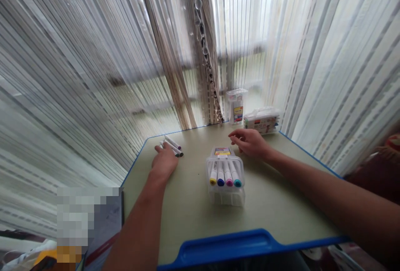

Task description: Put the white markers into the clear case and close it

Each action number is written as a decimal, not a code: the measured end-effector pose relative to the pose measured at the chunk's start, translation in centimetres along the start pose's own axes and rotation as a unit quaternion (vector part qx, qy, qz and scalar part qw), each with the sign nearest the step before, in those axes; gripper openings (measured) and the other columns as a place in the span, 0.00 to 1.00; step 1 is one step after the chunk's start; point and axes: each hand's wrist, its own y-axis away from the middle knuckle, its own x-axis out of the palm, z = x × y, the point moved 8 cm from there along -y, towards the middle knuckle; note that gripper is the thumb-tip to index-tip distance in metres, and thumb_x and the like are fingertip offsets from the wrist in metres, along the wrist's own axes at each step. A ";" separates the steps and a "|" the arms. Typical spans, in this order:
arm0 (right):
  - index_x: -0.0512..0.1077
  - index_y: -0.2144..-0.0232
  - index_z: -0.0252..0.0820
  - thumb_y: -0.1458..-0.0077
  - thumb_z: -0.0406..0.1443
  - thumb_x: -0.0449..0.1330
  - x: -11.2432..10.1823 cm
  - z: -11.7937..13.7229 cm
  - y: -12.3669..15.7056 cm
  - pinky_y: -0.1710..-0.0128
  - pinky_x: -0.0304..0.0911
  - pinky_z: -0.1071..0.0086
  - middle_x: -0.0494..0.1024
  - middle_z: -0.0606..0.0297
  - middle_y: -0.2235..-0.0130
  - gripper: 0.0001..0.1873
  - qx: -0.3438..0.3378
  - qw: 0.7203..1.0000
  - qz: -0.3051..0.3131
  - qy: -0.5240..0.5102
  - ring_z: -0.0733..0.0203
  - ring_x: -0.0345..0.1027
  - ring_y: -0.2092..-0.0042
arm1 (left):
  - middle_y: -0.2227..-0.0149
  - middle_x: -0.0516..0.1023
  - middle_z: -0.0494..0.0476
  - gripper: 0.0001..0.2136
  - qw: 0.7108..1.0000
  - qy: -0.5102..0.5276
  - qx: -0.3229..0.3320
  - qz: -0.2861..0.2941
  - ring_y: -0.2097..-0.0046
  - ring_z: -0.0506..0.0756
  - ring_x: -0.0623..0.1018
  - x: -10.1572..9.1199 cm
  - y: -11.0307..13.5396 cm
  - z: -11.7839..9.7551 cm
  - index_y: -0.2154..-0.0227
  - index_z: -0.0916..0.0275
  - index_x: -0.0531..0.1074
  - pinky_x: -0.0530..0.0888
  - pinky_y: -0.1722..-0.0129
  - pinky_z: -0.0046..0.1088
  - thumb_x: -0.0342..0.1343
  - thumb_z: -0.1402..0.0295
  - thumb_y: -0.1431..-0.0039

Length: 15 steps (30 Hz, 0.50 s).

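Observation:
My left hand [165,162] rests at the left side of the table with its fingers bent over a few white markers [173,142]. It seems to grip at least one of them, though the fingertips are partly hidden. Purple and dark ends show on these markers. My right hand [250,142] hovers or rests right of centre, loosely curled, its thumb and index finger apart and nothing visible between them. Between my hands a clear plastic marker case [226,198] stands with its lid open. In it lie white markers with yellow, blue, pink and teal ends [221,182].
Along the far edge stand a clear upright case [236,108] with a label and a filled marker box [261,120]. The pale table [193,212] has a blue rim [228,244]. String curtains [93,54] and a beaded strand [204,46] hang behind it.

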 end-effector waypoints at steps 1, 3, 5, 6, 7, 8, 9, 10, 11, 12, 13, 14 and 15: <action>0.77 0.66 0.37 0.45 0.39 0.59 0.0 0.0 0.0 0.82 0.64 0.71 0.80 0.60 0.72 0.12 -0.001 1.000 0.001 0.001 0.64 0.70 0.82 | 0.46 0.63 0.88 0.29 1.000 0.008 -0.008 -0.011 0.53 0.75 0.78 -0.1 -0.2 0.4 0.38 0.78 0.56 0.72 0.56 0.47 0.47 0.74 0.43; 0.77 0.65 0.36 0.45 0.39 0.58 0.1 0.1 0.0 0.82 0.64 0.72 0.80 0.60 0.72 0.12 -0.002 1.000 0.004 0.004 0.64 0.70 0.81 | 0.48 0.63 0.92 0.29 0.999 0.025 -0.022 -0.034 0.53 0.76 0.78 -0.5 -0.5 1.0 0.38 0.84 0.53 0.72 0.56 0.47 0.46 0.76 0.43; 0.76 0.65 0.36 0.45 0.39 0.58 0.1 0.2 0.1 0.82 0.64 0.72 0.80 0.60 0.72 0.12 -0.004 1.000 0.006 0.008 0.64 0.70 0.81 | 0.48 0.62 0.95 0.31 0.997 0.043 -0.029 -0.059 0.53 0.77 0.78 -1.3 -0.6 1.3 0.38 0.88 0.50 0.72 0.56 0.48 0.47 0.77 0.44; 0.76 0.66 0.36 0.45 0.39 0.58 0.2 0.3 0.1 0.81 0.64 0.72 0.80 0.60 0.72 0.12 -0.005 1.000 0.006 0.009 0.65 0.70 0.81 | 0.48 0.62 0.95 0.32 0.995 0.055 -0.027 -0.079 0.53 0.77 0.78 -2.0 -0.5 1.2 0.37 0.89 0.48 0.72 0.57 0.48 0.47 0.77 0.44; 0.76 0.66 0.36 0.45 0.39 0.58 0.2 0.4 0.1 0.81 0.64 0.72 0.80 0.61 0.72 0.12 -0.006 1.000 0.006 0.008 0.65 0.70 0.82 | 0.47 0.62 0.95 0.32 0.992 0.070 -0.021 -0.102 0.53 0.76 0.77 -2.8 -0.3 0.9 0.37 0.88 0.48 0.72 0.56 0.49 0.46 0.78 0.43; 0.76 0.66 0.36 0.45 0.39 0.58 0.2 0.4 0.1 0.82 0.64 0.72 0.80 0.61 0.73 0.12 -0.007 1.000 0.005 0.006 0.65 0.69 0.82 | 0.47 0.63 0.93 0.31 0.987 0.089 -0.010 -0.132 0.52 0.75 0.77 -3.7 -0.1 0.4 0.37 0.86 0.49 0.72 0.56 0.48 0.45 0.78 0.42; 0.76 0.67 0.36 0.45 0.38 0.58 0.1 0.5 0.1 0.82 0.64 0.73 0.80 0.62 0.73 0.11 -0.008 1.000 0.004 0.004 0.65 0.69 0.82 | 0.47 0.65 0.89 0.29 0.981 0.109 0.008 -0.162 0.52 0.72 0.77 -4.5 0.2 -0.2 0.37 0.82 0.51 0.72 0.55 0.47 0.44 0.77 0.41; 0.76 0.67 0.36 0.45 0.38 0.57 0.1 0.6 0.1 0.82 0.63 0.73 0.79 0.62 0.73 0.11 -0.010 1.000 0.003 0.002 0.66 0.68 0.82 | 0.48 0.69 0.82 0.26 0.973 0.135 0.030 -0.183 0.53 0.68 0.78 -5.1 0.6 -0.9 0.38 0.78 0.56 0.73 0.55 0.43 0.43 0.75 0.39; 0.76 0.67 0.37 0.45 0.38 0.58 0.0 0.7 0.1 0.82 0.63 0.73 0.79 0.62 0.74 0.11 -0.011 1.000 0.001 0.000 0.66 0.68 0.83 | 0.52 0.72 0.75 0.23 0.964 0.176 0.059 -0.189 0.56 0.63 0.79 -5.3 0.8 -1.8 0.40 0.74 0.60 0.74 0.58 0.39 0.42 0.72 0.37; 0.75 0.68 0.37 0.44 0.39 0.58 0.0 0.7 0.0 0.83 0.63 0.74 0.79 0.63 0.74 0.10 -0.013 1.000 -0.001 -0.001 0.67 0.68 0.83 | 0.57 0.75 0.68 0.21 0.953 0.228 0.092 -0.178 0.62 0.59 0.79 -5.2 1.0 -2.7 0.43 0.70 0.64 0.74 0.62 0.35 0.43 0.68 0.35; 0.75 0.69 0.37 0.44 0.39 0.58 -0.1 0.8 0.0 0.83 0.62 0.74 0.79 0.63 0.74 0.11 -0.014 1.000 -0.001 -0.004 0.67 0.68 0.83 | 0.62 0.76 0.63 0.19 0.932 0.305 0.129 -0.147 0.68 0.55 0.77 -4.7 1.1 -3.7 0.46 0.68 0.67 0.74 0.68 0.31 0.44 0.65 0.35; 0.75 0.69 0.37 0.43 0.40 0.57 -0.2 0.8 -0.1 0.83 0.62 0.75 0.79 0.63 0.74 0.12 -0.014 1.000 -0.002 -0.007 0.67 0.67 0.83 | 0.65 0.76 0.59 0.19 0.905 0.376 0.164 -0.110 0.72 0.52 0.74 -4.1 1.3 -4.6 0.48 0.67 0.69 0.72 0.73 0.28 0.47 0.61 0.36; 0.74 0.69 0.37 0.42 0.42 0.57 -0.3 0.8 -0.1 0.83 0.61 0.75 0.79 0.63 0.73 0.13 -0.011 1.000 -0.002 -0.013 0.68 0.67 0.83 | 0.67 0.75 0.57 0.19 0.876 0.435 0.195 -0.075 0.75 0.50 0.72 -3.4 1.5 -5.6 0.50 0.67 0.70 0.70 0.76 0.26 0.50 0.59 0.37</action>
